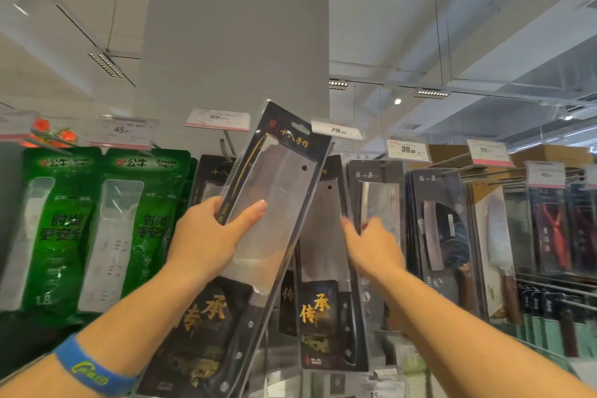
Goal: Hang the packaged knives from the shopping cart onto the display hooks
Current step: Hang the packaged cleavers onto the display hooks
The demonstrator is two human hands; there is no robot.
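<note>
Packaged knife (274, 203): a cleaver in a clear blister on a black card with gold lettering. It is held up in front of the display and tilted, its top leaning right and its handle end down and to the left. The hang slot at the top of the card is level with the row of price tags and sits on no hook that I can see.

Left hand (206, 236): grips the pack at its left edge, about mid-blade. The thumb lies flat across the front of the blister and the fingers are curled round behind the card. Most of the pack stands above and below the hand. A blue wristband (90, 368) is on that forearm.

Right hand (371, 245): apart from the held pack, to its right, and raised to the hanging knife pack (326, 236) directly behind. It is at that pack's right edge. The fingers are motion-blurred, so I cannot tell whether it grips or only touches.

Surroundings: a bare hook (227, 145) shows just left of the held pack's top, under the 89 price tag (218, 119). Green packs (55, 226) hang further left. More boxed knives (442, 229) hang to the right under the 39 price tag (408, 149). A grey pillar (232, 26) rises behind the display.
</note>
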